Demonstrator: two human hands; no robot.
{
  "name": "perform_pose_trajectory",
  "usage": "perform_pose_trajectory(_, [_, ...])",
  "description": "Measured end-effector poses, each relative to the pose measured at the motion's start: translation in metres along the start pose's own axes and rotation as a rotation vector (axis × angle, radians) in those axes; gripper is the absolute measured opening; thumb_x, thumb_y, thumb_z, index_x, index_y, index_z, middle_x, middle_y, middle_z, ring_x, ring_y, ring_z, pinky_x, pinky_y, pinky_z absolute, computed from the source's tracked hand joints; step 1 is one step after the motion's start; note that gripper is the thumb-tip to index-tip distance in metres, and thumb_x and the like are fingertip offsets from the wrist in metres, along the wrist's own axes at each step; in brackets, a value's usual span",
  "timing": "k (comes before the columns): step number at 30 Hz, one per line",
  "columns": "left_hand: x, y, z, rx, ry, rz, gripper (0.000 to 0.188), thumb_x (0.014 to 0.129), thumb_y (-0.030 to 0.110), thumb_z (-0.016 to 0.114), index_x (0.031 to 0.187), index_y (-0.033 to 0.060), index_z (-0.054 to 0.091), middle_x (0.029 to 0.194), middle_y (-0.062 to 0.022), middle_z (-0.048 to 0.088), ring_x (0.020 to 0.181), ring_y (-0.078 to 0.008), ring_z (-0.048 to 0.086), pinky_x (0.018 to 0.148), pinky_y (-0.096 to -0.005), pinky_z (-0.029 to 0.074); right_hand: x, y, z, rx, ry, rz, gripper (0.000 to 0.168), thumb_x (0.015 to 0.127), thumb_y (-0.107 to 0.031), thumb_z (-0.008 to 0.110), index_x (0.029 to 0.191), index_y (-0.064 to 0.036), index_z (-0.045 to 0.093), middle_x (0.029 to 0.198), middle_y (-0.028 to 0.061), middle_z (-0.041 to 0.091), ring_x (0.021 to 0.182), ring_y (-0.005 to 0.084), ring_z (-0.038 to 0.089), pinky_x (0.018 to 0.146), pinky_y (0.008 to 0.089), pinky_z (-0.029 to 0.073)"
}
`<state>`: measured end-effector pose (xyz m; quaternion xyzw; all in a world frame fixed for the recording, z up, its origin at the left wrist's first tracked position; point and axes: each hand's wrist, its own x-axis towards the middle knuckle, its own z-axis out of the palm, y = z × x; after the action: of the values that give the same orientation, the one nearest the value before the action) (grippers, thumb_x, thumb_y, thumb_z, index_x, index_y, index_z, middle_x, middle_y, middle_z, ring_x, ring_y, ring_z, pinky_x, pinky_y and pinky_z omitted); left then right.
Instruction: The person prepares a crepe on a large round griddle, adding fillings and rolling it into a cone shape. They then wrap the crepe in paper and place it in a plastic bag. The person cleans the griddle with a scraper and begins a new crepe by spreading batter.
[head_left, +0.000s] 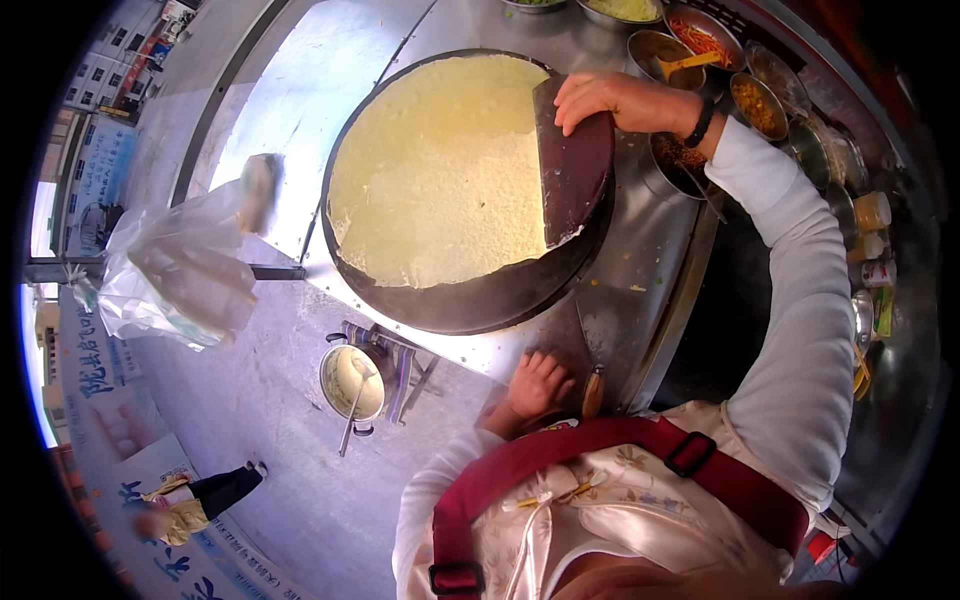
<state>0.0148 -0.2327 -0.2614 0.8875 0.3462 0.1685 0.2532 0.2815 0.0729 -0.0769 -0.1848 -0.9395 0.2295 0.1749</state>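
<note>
A round crepe griddle (480, 304) stands on the metal counter, with a thin pale yellow sheet of batter (442, 172) spread over most of it. My right hand (600, 101) grips the upper edge of a flat dark scraper board (571, 172), which lies at the right side of the griddle along the batter's straight edge. The near rim of the plate shows bare. My left hand (538, 382) rests on the counter edge near my body, holding nothing that I can see, its fingers slightly curled. Beside it lies a tool with a wooden handle (593, 391).
Metal bowls of shredded carrot (701, 37), diced yellow filling (756, 105) and dark red seasoning (675, 161) line the right side. Below the counter's left edge stands a pot of batter (352, 382) with a ladle. A plastic bag (180, 270) hangs at left; a person (196, 502) stands beyond.
</note>
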Motion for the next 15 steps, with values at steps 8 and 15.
perform_pose_trajectory(8, [0.006,0.014,-0.025,-0.002,-0.02,-0.022,0.034,0.073,0.026,0.059,0.099,0.0052,0.053,0.108,-0.0117,0.048,0.096,-0.0289,0.045,0.08,-0.0405,0.035,0.095,-0.015,0.074,0.222,0.163,-0.291,0.031,0.06,0.013,0.049,0.083,-0.005,0.062,0.087,0.0057,0.061,0.092,0.0222,0.051,0.084,0.0316,0.04])
perform_pose_trajectory(15, [0.005,0.007,-0.012,-0.06,0.047,0.001,0.033,0.074,0.028,0.06,0.097,0.0054,0.053,0.108,-0.0118,0.047,0.095,-0.0294,0.045,0.079,-0.0406,0.035,0.036,-0.002,0.039,0.062,0.059,-0.226,0.036,0.057,0.017,0.046,0.083,-0.002,0.061,0.091,0.0077,0.06,0.096,0.0254,0.051,0.083,0.034,0.041])
